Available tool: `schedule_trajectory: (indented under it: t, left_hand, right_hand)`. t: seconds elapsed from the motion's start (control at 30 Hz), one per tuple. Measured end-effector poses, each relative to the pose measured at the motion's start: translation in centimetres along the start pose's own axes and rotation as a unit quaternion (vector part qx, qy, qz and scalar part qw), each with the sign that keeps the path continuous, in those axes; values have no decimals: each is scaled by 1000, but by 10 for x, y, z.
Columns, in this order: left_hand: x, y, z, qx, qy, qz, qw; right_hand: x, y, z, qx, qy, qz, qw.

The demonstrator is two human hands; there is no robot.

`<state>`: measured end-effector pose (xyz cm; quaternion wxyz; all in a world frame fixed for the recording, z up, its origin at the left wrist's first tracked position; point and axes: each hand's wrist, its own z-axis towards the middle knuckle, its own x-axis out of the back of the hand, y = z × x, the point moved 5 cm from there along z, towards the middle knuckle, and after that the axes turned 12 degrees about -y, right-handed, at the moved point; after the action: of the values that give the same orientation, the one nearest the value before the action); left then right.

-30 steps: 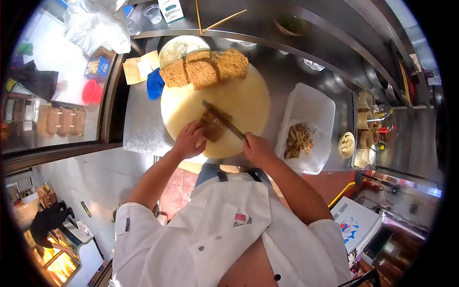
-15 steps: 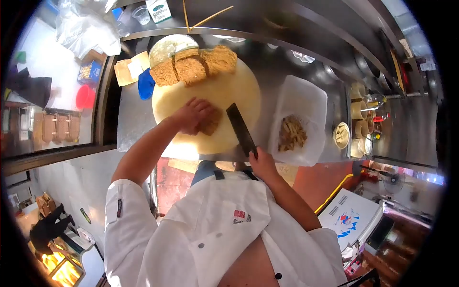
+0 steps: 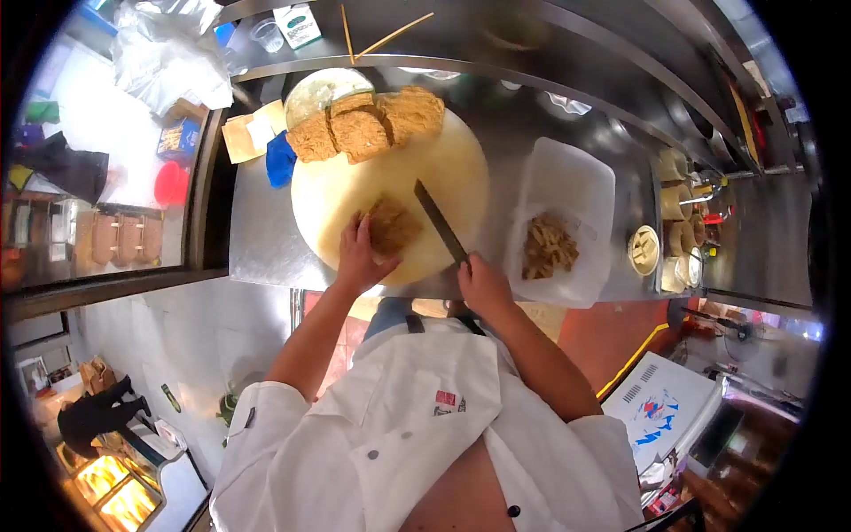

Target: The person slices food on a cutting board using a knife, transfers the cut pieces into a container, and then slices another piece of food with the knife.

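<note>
A round pale chopping board lies on the metal counter. On its near half is a flat, brown, rough-textured slab of food. My left hand holds this slab at its left and near edges, thumb and fingers apart around the corner. In my right hand is a cleaver, gripped by the handle. Its dark blade points up and left over the board, to the right of the slab and apart from it. Several larger brown slabs sit together at the board's far edge.
A translucent white tub with cut brown strips stands to the right. Beyond it is a small bowl of pale pieces. A blue cloth-like item lies left of the board. Chopsticks rest on the shelf above.
My left hand has slid from on top of the slab to its near left edge, uncovering it. The cleaver has turned so its blade shows narrower. The view has shifted slightly.
</note>
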<state>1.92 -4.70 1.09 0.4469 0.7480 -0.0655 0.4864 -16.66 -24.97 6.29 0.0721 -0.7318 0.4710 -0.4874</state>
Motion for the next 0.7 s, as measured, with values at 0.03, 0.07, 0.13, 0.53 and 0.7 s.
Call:
schedule_trajectory:
  t: [0.03, 0.07, 0.13, 0.53, 0.7]
  left_hand:
    - [3, -3, -3, -19, -6, -19, 1000]
    - [6, -7, -6, -16, -5, -18, 1000]
    - [8, -8, -10, -43, -36, -22, 998]
    - [6, -12, -10, -33, -45, -10, 998]
    - [17, -1, -6, -69, -18, 64, 995]
  right_hand:
    - [-1, -7, 7, 14, 5, -22, 1000]
    - [-1, -13, 14, 27, 10, -45, 999]
    - [-3, -21, 25, 43, 6, -61, 997]
    - [-3, -38, 31, 67, -28, -108, 991]
    - [4, -39, 32, 57, -31, -106, 992]
